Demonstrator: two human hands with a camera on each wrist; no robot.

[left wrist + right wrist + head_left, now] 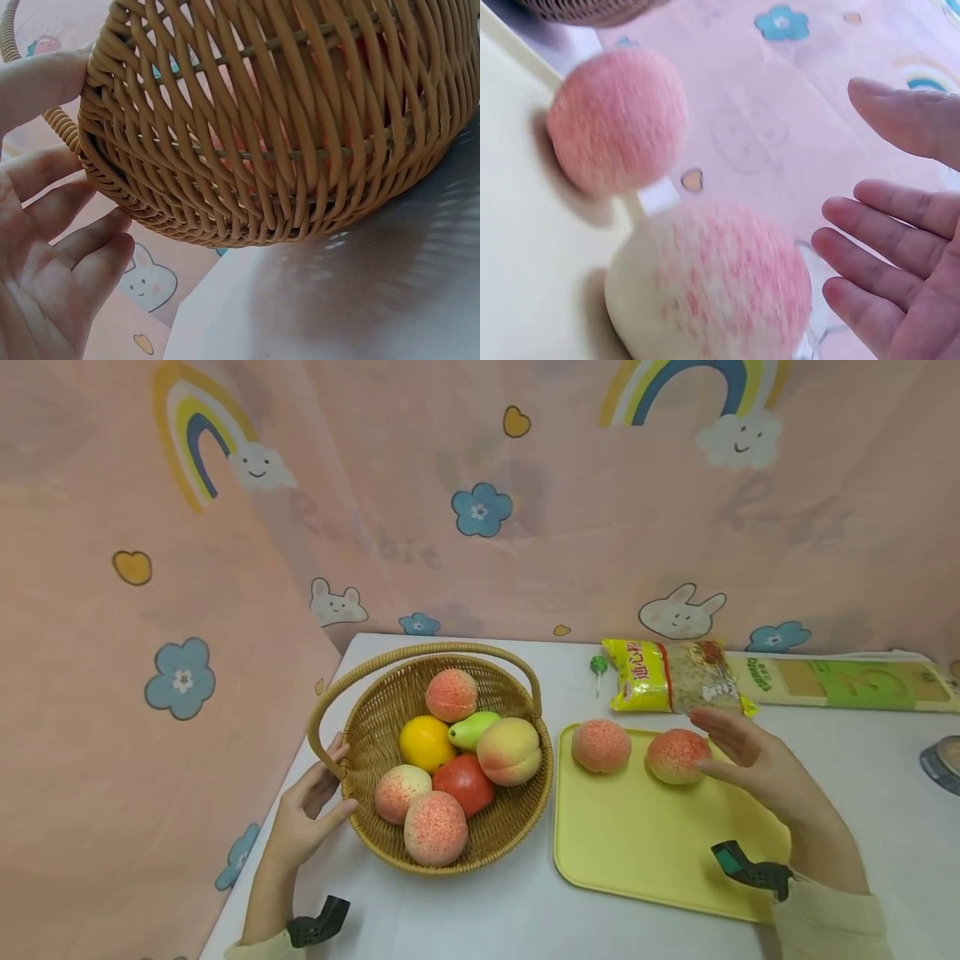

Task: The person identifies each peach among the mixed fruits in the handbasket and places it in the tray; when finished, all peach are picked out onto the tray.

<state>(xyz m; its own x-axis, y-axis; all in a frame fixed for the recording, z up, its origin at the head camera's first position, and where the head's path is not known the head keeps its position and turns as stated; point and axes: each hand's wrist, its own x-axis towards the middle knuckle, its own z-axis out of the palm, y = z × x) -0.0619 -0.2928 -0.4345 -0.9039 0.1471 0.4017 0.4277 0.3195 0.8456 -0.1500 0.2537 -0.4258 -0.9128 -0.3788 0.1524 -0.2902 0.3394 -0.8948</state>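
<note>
A round wicker basket (536, 814) with an arched handle (420, 649) holds several peaches (436, 828), an orange fruit (426, 743), a green pear (474, 730) and a red fruit (464, 783). My left hand (303, 822) rests at its left side by the handle's base. Thumb and fingertips lie spread along the rim in the left wrist view. Over the yellow tray (630, 843), my right hand (765, 768) is spread beside a pink peach (677, 756), a gap showing between them in the right wrist view. Another peach (602, 746) sits to its left.
Behind the tray lie a green lollipop (597, 666), a yellow food packet (667, 677) and a long flat green package (855, 683). A round container (943, 763) stands at the right edge. A pink patterned cloth (420, 510) borders the white table at the back and left.
</note>
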